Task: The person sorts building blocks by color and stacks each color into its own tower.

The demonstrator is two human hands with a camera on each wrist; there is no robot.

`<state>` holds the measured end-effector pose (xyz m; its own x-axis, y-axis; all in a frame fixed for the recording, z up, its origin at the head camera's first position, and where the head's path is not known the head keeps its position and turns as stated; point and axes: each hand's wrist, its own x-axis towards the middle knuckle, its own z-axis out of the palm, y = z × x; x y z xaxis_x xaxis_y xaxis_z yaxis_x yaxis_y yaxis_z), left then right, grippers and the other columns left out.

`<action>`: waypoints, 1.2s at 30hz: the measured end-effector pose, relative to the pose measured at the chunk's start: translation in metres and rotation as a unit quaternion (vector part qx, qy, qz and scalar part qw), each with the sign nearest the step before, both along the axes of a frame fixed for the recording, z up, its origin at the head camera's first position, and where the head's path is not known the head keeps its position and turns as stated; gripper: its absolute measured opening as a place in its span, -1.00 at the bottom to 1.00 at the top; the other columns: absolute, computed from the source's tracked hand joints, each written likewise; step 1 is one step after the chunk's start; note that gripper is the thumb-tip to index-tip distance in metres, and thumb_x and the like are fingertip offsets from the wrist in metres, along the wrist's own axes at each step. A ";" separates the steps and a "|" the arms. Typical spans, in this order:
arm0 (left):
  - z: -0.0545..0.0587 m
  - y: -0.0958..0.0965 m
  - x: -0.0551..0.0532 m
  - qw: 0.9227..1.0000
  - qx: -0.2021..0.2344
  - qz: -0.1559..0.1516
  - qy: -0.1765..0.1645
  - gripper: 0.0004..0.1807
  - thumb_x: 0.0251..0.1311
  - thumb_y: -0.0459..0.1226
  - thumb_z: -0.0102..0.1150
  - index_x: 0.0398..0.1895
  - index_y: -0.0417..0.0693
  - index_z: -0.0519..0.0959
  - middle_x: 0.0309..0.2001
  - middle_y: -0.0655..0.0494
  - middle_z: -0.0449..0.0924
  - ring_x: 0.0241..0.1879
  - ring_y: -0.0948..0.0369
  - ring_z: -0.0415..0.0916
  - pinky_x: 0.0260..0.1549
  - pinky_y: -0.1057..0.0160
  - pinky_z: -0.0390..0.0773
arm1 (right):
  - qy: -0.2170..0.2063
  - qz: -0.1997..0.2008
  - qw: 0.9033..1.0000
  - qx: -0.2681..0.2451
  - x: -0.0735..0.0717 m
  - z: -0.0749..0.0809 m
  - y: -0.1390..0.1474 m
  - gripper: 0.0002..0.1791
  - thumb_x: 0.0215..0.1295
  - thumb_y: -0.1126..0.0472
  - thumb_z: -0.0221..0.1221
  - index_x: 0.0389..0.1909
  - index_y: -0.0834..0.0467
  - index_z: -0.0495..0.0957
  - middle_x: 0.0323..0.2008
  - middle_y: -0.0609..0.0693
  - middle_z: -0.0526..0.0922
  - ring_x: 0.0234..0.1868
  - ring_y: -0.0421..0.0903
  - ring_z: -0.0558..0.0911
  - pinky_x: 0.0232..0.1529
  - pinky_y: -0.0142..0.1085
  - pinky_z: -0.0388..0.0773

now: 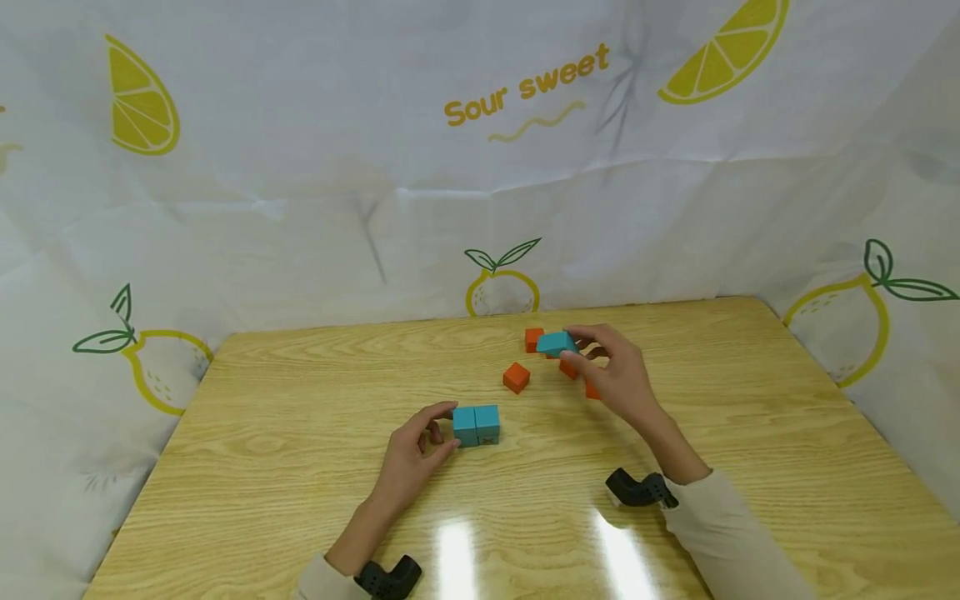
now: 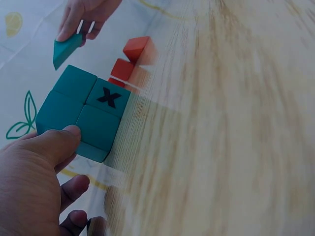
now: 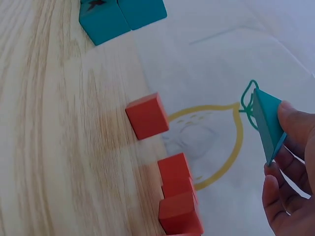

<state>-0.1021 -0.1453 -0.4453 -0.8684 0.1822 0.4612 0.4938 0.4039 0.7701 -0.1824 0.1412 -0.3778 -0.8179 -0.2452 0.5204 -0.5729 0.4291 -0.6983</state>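
Observation:
A small stack of teal cubes (image 1: 476, 426), two wide and two high in the left wrist view, stands on the table. One cube face (image 2: 109, 97) carries a black X. My left hand (image 1: 415, 454) grips the left side of the stack, with the thumb (image 2: 59, 143) on its near face and a finger behind. To the right and farther back, my right hand (image 1: 617, 371) pinches a teal triangular block (image 3: 268, 125) between thumb and fingers. That block is held up in the air, above red blocks (image 1: 570, 368) and apart from the stack.
A lone red cube (image 1: 517, 377) lies between the stack and my right hand. Several more red blocks (image 3: 178, 194) sit close together beneath that hand, partly hidden by it. Behind the wooden table (image 1: 300, 392) hangs a white cloth (image 1: 300, 167) with lemon prints.

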 end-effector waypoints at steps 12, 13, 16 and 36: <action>-0.001 0.000 -0.001 1.000 0.005 0.004 -0.004 -0.47 0.02 -0.57 0.30 0.13 -0.21 0.50 -0.10 -0.09 0.58 -0.44 -0.04 0.40 -0.55 0.33 0.28 | 0.019 0.021 1.000 0.002 0.009 0.008 -0.015 -0.62 0.12 0.50 0.28 0.00 0.41 0.54 -0.22 0.24 0.56 -0.21 0.10 0.53 -0.26 -0.44 0.48; -0.001 0.000 -0.001 1.000 0.005 0.004 -0.004 -0.47 0.02 -0.57 0.30 0.13 -0.21 0.50 -0.10 -0.09 0.58 -0.44 -0.04 0.40 -0.55 0.32 0.29 | 0.020 0.022 1.000 0.004 0.010 0.008 -0.016 -0.62 0.12 0.51 0.28 0.00 0.41 0.54 -0.22 0.23 0.56 -0.22 0.09 0.53 -0.28 -0.42 0.48; -0.001 0.000 -0.001 1.000 0.005 0.004 -0.004 -0.47 0.03 -0.57 0.30 0.14 -0.20 0.50 -0.10 -0.08 0.58 -0.43 -0.04 0.40 -0.55 0.30 0.30 | 0.018 0.025 0.999 0.006 0.005 -0.002 -0.017 -0.60 0.11 0.48 0.30 0.02 0.38 0.55 -0.23 0.21 0.56 -0.25 0.07 0.53 -0.33 -0.30 0.52; 0.000 0.001 0.000 1.000 0.005 0.003 -0.002 -0.46 0.02 -0.57 0.31 0.14 -0.18 0.50 -0.11 -0.08 0.58 -0.43 -0.04 0.40 -0.56 0.21 0.33 | 0.024 0.071 0.997 -0.011 0.004 -0.024 -0.035 -0.58 0.11 0.33 0.36 0.04 0.15 0.58 -0.16 -0.11 0.60 -0.16 -0.13 0.52 -0.23 -0.24 0.51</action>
